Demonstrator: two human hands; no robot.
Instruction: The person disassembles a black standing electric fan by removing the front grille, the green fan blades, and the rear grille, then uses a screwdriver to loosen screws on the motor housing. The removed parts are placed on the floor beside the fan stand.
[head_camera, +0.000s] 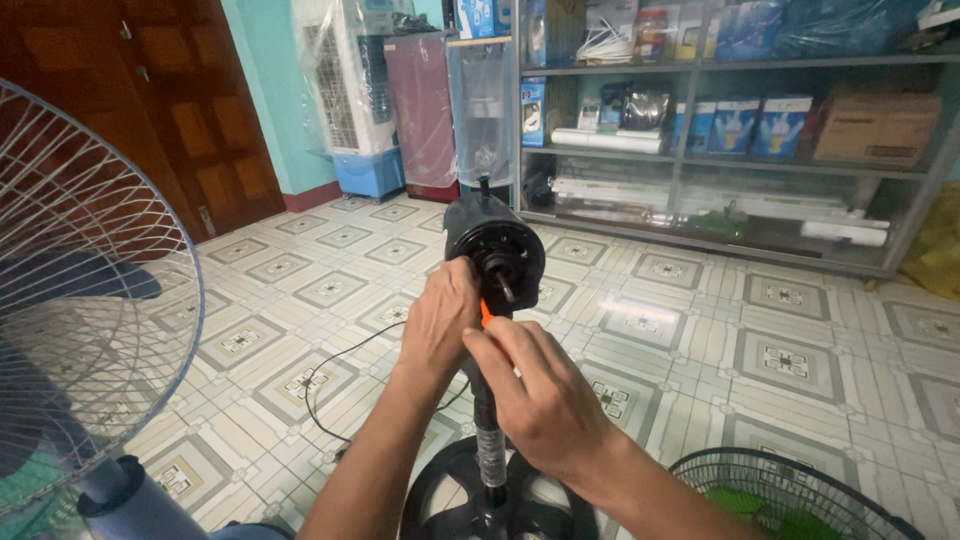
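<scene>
While both hands work at the bare fan motor, things lie about it like this, nearest first:

Fan base (440, 500): round, black, on the floor straight below the motor, with the pole (487, 420) rising from it.

Black grille (790, 495): lying on the floor right of the base and below the motor, green showing through it.

White fan (80, 300): standing left of the motor, its wire cage close to the camera and its blue-grey foot low at the left edge.

Right hand (545, 395): just below the motor, fingers clenched around a tool with an orange handle (486, 314), only a sliver of which shows by the fingertips.

Left hand (440, 320): touching the motor's left side, fingers curled against its casing in a grasp.

Motor (495, 252): black, round, at the top of the pole, front face and short shaft turned toward the camera, no blades or cage on it.

Cord (330, 385): thin, black, looped on the tiled floor (700, 330) below and left of the motor.

Air cooler (350, 90): behind the motor to the left, wrapped in plastic, against the wall.

Shelves (740, 160): behind the motor to the right, filled with boxes and tubes.
</scene>
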